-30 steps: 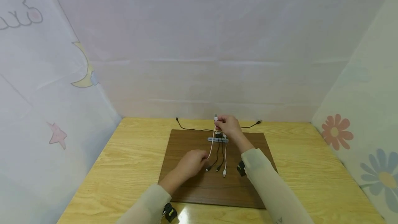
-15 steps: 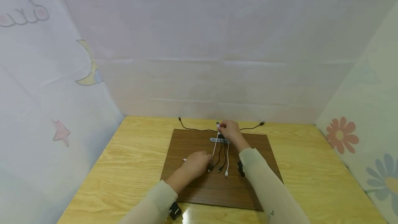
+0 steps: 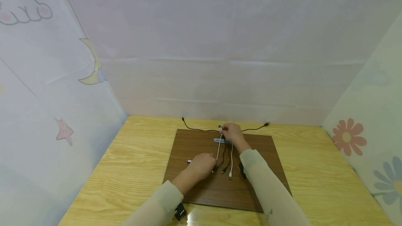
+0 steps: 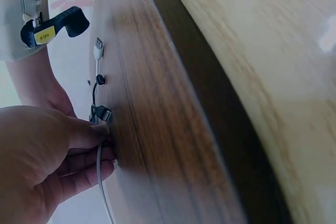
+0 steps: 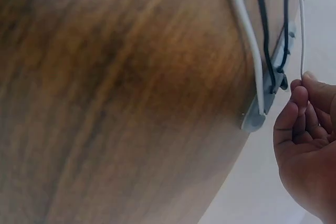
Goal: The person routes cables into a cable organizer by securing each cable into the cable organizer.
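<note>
A white USB cable (image 3: 218,147) runs taut between my two hands. My right hand (image 3: 233,132) pinches it just below its USB plug (image 3: 220,127), which points up at the board's far edge. Lower down, my left hand (image 3: 202,166) pinches the same cable between thumb and fingers; its other end (image 3: 189,161) sticks out to the left of that hand. Just under the right hand lies a light blue-grey cable clip strip (image 5: 255,121). Another white cable (image 5: 252,40) and two black cables (image 5: 264,24) sit in its slots.
A dark brown board (image 3: 185,142) lies on the yellow wood table (image 3: 125,159). Behind it, black cable ends extend left (image 3: 191,128) and right (image 3: 259,127). The slotted cables' connectors, including a white one (image 3: 230,175), rest on the board. Printed cloth walls (image 3: 220,62) surround the table.
My right hand has lowered the plug towards the clip strip. The left hand has shifted slightly down, and the cable is straighter. The loose end now shows left of the left hand. The view shifted slightly.
</note>
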Demonstrator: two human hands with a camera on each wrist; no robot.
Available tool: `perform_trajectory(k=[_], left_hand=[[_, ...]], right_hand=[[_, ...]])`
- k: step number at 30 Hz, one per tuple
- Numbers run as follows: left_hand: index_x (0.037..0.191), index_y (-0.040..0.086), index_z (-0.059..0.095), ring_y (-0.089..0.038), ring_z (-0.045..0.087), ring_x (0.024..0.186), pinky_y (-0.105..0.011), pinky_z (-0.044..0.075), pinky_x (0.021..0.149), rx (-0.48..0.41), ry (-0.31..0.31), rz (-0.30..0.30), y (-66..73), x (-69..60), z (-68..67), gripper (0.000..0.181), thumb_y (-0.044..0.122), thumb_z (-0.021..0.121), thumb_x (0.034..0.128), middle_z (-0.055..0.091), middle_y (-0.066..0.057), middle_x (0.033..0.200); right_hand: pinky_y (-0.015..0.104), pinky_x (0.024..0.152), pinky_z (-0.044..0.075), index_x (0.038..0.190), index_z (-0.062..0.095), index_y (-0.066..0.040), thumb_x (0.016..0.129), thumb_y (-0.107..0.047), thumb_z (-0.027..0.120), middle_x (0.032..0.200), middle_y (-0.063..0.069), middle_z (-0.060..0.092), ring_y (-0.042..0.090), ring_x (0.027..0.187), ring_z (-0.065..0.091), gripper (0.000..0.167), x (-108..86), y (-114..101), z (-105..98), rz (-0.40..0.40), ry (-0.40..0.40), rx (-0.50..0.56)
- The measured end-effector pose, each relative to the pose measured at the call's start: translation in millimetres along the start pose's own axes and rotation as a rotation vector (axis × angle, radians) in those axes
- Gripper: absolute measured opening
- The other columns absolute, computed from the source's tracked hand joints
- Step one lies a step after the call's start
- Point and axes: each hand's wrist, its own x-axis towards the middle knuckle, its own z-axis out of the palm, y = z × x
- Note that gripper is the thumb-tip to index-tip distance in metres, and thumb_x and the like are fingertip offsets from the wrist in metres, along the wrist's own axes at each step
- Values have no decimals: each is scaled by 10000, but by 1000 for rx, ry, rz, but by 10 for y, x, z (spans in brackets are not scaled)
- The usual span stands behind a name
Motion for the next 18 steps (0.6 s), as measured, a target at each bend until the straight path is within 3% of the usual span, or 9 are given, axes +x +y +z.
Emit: perform_trajectory(k=[6, 12, 18], left_hand=[[816, 174, 761, -121, 664, 786, -266, 569, 676, 21, 8, 18, -5, -15, -6, 140, 110, 704, 928, 671, 40, 849], [842, 181, 769, -112, 655, 798, -258, 567, 674, 51, 1, 45, -3, -26, -32, 156, 115, 674, 948, 677, 48, 867], [874, 185, 777, -106, 657, 812, -249, 565, 682, 88, -1, 73, 5, -16, -25, 136, 126, 680, 948, 690, 67, 907]], right_hand=[[442, 848, 552, 1091, 756, -55, 968, -179, 692, 1065, 105, 745, 301, 996, 671, 185, 37, 30, 55, 11, 0, -9], [440, 802, 528, 1063, 766, -37, 961, -150, 698, 1049, 136, 691, 298, 949, 621, 167, 32, 44, 87, -21, -21, -38], [448, 805, 533, 1022, 776, -38, 938, -134, 725, 1009, 138, 677, 304, 929, 620, 138, 21, 56, 102, -58, 8, -55]])
